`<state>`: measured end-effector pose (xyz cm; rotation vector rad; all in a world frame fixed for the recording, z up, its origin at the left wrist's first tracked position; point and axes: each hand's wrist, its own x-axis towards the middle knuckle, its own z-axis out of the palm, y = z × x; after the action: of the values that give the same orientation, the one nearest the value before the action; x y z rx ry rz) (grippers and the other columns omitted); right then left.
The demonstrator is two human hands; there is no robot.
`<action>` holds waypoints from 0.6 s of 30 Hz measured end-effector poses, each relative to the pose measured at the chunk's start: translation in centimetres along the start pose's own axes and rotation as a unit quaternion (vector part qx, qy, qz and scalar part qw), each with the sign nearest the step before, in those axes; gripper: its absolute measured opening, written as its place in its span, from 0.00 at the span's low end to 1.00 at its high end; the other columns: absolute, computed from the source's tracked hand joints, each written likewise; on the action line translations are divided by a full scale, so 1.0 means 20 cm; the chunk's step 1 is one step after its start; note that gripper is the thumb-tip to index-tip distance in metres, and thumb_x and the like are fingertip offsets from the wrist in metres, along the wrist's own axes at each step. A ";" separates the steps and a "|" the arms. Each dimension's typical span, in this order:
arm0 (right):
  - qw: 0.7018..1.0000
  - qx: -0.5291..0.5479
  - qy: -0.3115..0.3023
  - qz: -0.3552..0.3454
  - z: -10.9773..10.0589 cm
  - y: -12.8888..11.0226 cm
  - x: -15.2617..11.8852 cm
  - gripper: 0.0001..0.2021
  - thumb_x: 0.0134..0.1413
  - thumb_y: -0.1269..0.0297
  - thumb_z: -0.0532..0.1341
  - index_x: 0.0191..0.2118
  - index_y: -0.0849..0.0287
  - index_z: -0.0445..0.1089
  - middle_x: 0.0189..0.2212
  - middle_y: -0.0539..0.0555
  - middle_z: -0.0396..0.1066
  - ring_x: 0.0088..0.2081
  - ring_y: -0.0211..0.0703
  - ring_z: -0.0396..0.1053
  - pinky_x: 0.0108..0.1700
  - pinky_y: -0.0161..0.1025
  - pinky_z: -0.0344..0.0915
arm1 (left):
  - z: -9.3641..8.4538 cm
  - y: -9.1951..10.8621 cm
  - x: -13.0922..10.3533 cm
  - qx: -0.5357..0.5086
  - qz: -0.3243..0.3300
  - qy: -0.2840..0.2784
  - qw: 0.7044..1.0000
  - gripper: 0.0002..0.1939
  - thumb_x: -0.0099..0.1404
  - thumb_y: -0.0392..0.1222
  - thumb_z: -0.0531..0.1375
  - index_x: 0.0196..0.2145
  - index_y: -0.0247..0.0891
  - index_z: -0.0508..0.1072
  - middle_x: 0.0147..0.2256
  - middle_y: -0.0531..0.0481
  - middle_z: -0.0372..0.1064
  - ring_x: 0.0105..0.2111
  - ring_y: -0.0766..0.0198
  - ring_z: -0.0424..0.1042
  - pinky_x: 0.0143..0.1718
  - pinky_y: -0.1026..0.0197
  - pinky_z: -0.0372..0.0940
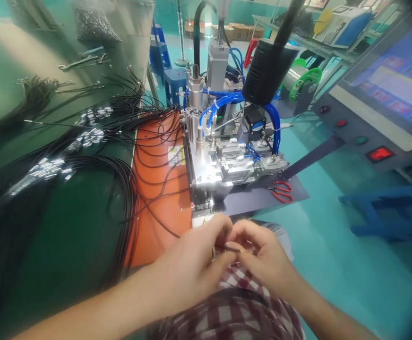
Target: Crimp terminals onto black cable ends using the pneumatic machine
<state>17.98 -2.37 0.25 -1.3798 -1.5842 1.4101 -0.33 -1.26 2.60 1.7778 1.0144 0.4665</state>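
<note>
My left hand [209, 257] and my right hand [259, 250] meet above my lap, fingertips almost touching. Both have their fingers curled in a pinch. Between them shows a small dark strip [232, 249], too blurred and covered by the fingers to name. Just beyond the hands stands a metal bench machine [227, 160] with blue air tubes, its work area brightly lit. To the left, black cables [121, 179] with shiny ends run across an orange board [159, 226].
Red-handled cutters [282, 192] lie on the machine's grey base. A control panel [379, 123] with a screen stands at right. On the green table at left are a wrench [76, 62] and a bag of small metal parts [94, 24]. A blue stool [390, 212] stands right.
</note>
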 end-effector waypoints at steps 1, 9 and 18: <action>1.000 -0.002 0.005 0.014 -0.01 0.00 0.01 0.02 0.54 0.70 0.60 0.31 0.58 0.67 0.26 0.46 0.67 0.28 0.36 0.64 0.30 0.32 0.61 | 0.00 -0.02 0.02 -0.027 0.000 0.018 0.999 0.06 0.69 0.39 0.51 0.40 0.41 0.67 0.30 0.54 0.66 0.28 0.66 0.63 0.29 0.64 0.58; 0.999 0.019 0.040 0.011 -0.02 0.00 0.15 0.05 0.55 0.66 0.61 0.38 0.59 0.70 0.26 0.48 0.68 0.27 0.37 0.65 0.30 0.34 0.64 | -0.02 -0.19 0.04 -0.169 -0.123 0.081 0.975 0.16 0.69 0.49 0.51 0.29 0.38 0.68 0.24 0.55 0.62 0.22 0.68 0.59 0.23 0.66 0.53; 0.996 -0.021 0.048 -0.070 0.03 0.00 0.22 0.05 0.57 0.68 0.61 0.30 0.58 0.71 0.26 0.49 0.70 0.28 0.37 0.66 0.31 0.34 0.63 | -0.03 -0.16 0.05 -0.248 -0.130 0.084 0.956 0.10 0.68 0.48 0.54 0.37 0.40 0.68 0.24 0.56 0.61 0.24 0.69 0.59 0.23 0.68 0.55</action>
<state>16.15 1.56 -0.83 -1.3126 -1.6229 1.2175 -1.51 0.28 -0.14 1.1552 1.1139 0.6482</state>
